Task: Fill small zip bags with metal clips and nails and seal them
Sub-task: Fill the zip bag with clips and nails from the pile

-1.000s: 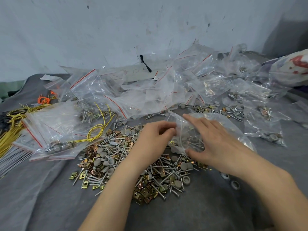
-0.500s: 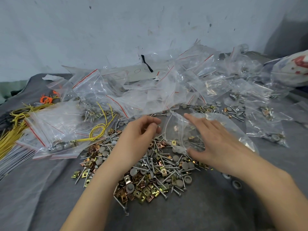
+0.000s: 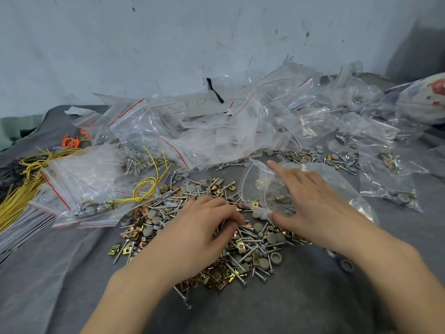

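1. Grey cloth (image 3: 289, 307) covers the work surface. Loose clips and nails (image 3: 250, 247), mixed with grey caps, lie heaped at its centre.
2. Left hand (image 3: 199, 227): fingers are curled down into the heap. The tips are hidden, so I cannot tell whether they have grasped any pieces.
3. Right hand (image 3: 310, 203): released, with fingers straight and pressed flat on the open zip bag (image 3: 261, 186) and the thumb at its mouth. The bag lies just right of the heap and has a few clips and caps inside.
4. Done: filled bags (image 3: 79, 189) lie at left and appear sealed, with more at far right.
5. Outstanding, in my judgement: this bag is neither full nor sealed. The large heap and the pile of empty bags (image 3: 216, 131) behind it suggest much work remains.
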A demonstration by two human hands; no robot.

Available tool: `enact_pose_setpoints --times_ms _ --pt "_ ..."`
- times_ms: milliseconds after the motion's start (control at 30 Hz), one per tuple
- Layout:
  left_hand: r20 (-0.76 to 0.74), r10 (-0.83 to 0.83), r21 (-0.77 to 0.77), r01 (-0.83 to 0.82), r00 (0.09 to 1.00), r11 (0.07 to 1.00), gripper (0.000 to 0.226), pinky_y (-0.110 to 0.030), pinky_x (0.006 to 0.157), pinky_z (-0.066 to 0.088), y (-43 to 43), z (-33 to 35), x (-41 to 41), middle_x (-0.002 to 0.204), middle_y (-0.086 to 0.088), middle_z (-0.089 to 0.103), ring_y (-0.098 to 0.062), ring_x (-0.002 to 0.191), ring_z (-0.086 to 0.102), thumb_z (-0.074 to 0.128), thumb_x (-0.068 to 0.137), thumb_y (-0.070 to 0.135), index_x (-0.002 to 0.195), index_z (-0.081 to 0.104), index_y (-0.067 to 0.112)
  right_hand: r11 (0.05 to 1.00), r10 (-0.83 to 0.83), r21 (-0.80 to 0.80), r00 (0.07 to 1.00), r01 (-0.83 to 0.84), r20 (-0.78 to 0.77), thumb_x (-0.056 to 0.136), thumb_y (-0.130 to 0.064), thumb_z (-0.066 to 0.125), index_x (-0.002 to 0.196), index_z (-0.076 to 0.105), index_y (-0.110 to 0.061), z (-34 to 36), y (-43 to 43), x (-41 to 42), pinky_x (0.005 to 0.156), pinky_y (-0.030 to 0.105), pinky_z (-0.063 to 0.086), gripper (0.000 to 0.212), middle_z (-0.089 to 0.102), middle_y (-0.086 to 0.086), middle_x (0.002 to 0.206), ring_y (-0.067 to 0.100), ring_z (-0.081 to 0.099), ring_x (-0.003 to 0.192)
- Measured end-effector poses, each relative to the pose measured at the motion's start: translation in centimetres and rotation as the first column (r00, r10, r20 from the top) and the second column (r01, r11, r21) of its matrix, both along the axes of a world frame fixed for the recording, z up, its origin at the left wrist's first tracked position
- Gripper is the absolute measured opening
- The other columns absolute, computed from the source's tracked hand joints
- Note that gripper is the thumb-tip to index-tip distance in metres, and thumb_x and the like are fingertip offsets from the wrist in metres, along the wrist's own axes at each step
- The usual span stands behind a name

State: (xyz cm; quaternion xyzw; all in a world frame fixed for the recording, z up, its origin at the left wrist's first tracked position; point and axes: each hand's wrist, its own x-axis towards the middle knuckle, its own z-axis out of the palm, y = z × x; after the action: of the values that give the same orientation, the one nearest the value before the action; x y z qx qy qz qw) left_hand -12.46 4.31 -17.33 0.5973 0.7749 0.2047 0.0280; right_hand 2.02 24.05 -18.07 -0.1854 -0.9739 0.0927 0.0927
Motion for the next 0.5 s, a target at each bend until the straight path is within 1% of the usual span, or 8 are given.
enact_pose_setpoints --times_ms 100,233,333,400,500 --pt "-0.092 0.016 0.002 -0.016 0.996 1.0 0.025 -0.033 0.098 0.038 0.5 -0.4 0.6 0.112 0.021 0.059 -0.006 0.11 0.047 0.042 0.102 0.036 0.117 0.063 0.034 1.0 -0.002 -0.005 1.0 0.002 0.001 0.09 -0.059 0.056 0.153 -0.019 -0.041 0.1 0.0 -0.1 0.12 0.032 0.01 0.099 0.028 -0.007 0.154 0.014 0.021 0.141" --pt "-0.165 0.054 -0.102 -0.072 0.985 0.992 0.028 -0.029 0.1 0.03 1.9 -1.2 0.9 0.116 0.02 0.053 -0.009 0.114 0.041 0.036 0.104 0.037 0.123 0.055 0.043 1.0 -0.004 -0.023 1.0 0.004 -0.006 0.09 -0.058 0.058 0.153 -0.017 -0.042 0.2 0.0 -0.1 0.121 0.033 0.011 0.1 0.029 -0.007 0.155 0.014 0.022 0.142" --pt "-0.22 0.098 -0.132 -0.129 0.971 0.983 0.031 -0.031 0.099 0.027 2.6 -1.4 0.8 0.114 0.016 0.049 -0.011 0.114 0.04 0.034 0.103 0.039 0.126 0.054 0.046 1.0 -0.003 -0.015 1.0 0.003 -0.009 0.089 -0.058 0.058 0.153 -0.017 -0.042 0.1 0.1 -0.1 0.12 0.032 0.011 0.1 0.029 -0.008 0.154 0.013 0.022 0.14" --pt "-0.276 0.12 -0.145 -0.165 0.954 0.975 0.033 -0.034 0.1 0.027 2.9 -1.4 0.9 0.116 0.013 0.049 -0.014 0.116 0.04 0.034 0.103 0.038 0.13 0.052 0.044 1.0 -0.005 -0.013 1.0 0.005 -0.009 0.089 -0.059 0.057 0.151 -0.019 -0.044 0.0 0.2 0.0 0.119 0.031 0.011 0.1 0.029 -0.009 0.153 0.012 0.022 0.139" --pt "-0.346 0.158 -0.151 -0.221 0.925 0.964 0.035 -0.038 0.102 0.027 3.1 -1.6 1.2 0.122 0.006 0.047 -0.02 0.118 0.04 0.037 0.102 0.031 0.134 0.051 0.036 1.0 -0.007 -0.021 1.0 0.007 -0.008 0.088 -0.061 0.057 0.15 -0.021 -0.046 -0.1 0.3 0.1 0.119 0.031 0.012 0.1 0.029 -0.01 0.152 0.012 0.023 0.139"
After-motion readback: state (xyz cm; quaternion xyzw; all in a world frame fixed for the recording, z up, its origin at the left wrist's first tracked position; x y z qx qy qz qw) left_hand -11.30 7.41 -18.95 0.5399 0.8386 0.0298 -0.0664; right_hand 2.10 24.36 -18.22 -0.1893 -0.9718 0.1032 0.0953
